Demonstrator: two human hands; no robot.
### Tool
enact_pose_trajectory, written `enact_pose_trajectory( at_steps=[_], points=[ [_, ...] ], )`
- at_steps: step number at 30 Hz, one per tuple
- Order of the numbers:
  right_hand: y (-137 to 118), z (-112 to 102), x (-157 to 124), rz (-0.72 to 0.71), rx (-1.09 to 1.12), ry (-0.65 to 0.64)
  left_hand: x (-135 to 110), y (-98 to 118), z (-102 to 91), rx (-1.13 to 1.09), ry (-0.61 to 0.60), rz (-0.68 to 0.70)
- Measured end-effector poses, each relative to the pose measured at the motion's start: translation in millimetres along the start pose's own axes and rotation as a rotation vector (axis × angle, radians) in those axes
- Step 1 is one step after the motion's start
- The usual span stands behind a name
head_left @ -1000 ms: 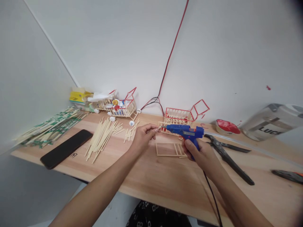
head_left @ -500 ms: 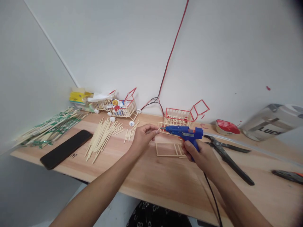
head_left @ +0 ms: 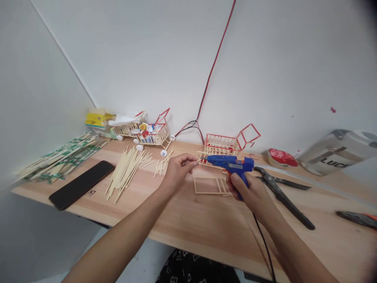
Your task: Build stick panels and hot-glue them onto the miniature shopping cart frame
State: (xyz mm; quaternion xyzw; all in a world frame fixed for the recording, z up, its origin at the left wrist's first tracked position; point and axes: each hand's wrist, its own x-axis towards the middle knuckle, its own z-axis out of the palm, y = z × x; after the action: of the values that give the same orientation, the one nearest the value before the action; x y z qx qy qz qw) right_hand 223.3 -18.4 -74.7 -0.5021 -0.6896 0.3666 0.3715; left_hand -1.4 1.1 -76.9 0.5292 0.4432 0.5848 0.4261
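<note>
My right hand [head_left: 246, 190] grips a blue glue gun [head_left: 229, 164], its nozzle pointing left. My left hand [head_left: 177, 169] is pinched on a short thin wooden stick [head_left: 196, 161], held at the nozzle's tip. Both hands hover over the wooden table [head_left: 188, 220]. Just below them lies a flat frame of sticks [head_left: 210, 185]. Behind the gun stands a small stick cart with red rails [head_left: 225, 146].
A loose pile of sticks [head_left: 126, 171], a black phone [head_left: 81, 184] and wrapped chopsticks [head_left: 63, 157] lie to the left. Another stick cart with small items [head_left: 149, 133] stands at the back. Black pliers [head_left: 281, 192], a red lid [head_left: 282, 158] and a silver can [head_left: 338, 151] are to the right.
Almost nothing differs: the glue gun and the pinched stick stay tip to tip, shifting only slightly.
</note>
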Motion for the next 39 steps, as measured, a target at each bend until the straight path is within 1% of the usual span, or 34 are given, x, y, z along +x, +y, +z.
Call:
enact_pose_trajectory(
  at_steps=[9, 12, 17, 22, 25, 29, 32, 35, 37, 39],
  points=[
    [0.5, -0.6, 0.0, -0.037, -0.042, -0.004, 0.0, -2.4, 0.6, 0.013, -0.024, -0.010],
    [0.0, -0.7, 0.1, -0.023, -0.039, 0.006, -0.2, -1.5, 1.0, 0.019, -0.042, -0.008],
    [-4.2, -2.4, -1.3, 0.004, -0.065, 0.022, -0.2, -0.3, 0.7, -0.030, -0.048, -0.026],
    [-6.3, -2.0, -1.8, -0.026, -0.061, -0.010, 0.0, -0.5, 1.2, -0.069, -0.025, -0.063],
    [-6.3, -1.6, -1.9, -0.042, -0.075, -0.004, -0.6, -0.6, 1.9, -0.049, -0.024, -0.075],
    [-6.0, -2.3, -2.4, -0.026, -0.096, 0.027, -1.2, 1.1, 1.2, -0.026, -0.045, -0.038],
    [-6.6, -2.8, -3.0, -0.015, -0.109, 0.041, -0.8, 3.2, -0.8, -0.037, -0.005, -0.017],
    [-8.5, -2.9, -3.6, -0.048, -0.067, -0.002, -0.7, 4.8, -1.8, -0.029, 0.037, -0.032],
    [-9.0, -3.2, -3.6, -0.067, -0.026, -0.023, -1.4, 5.6, -1.1, -0.019, 0.017, -0.039],
    [-7.5, -3.8, -3.2, -0.063, -0.012, -0.013, -2.2, 5.9, -0.1, -0.022, -0.023, -0.034]
  ],
)
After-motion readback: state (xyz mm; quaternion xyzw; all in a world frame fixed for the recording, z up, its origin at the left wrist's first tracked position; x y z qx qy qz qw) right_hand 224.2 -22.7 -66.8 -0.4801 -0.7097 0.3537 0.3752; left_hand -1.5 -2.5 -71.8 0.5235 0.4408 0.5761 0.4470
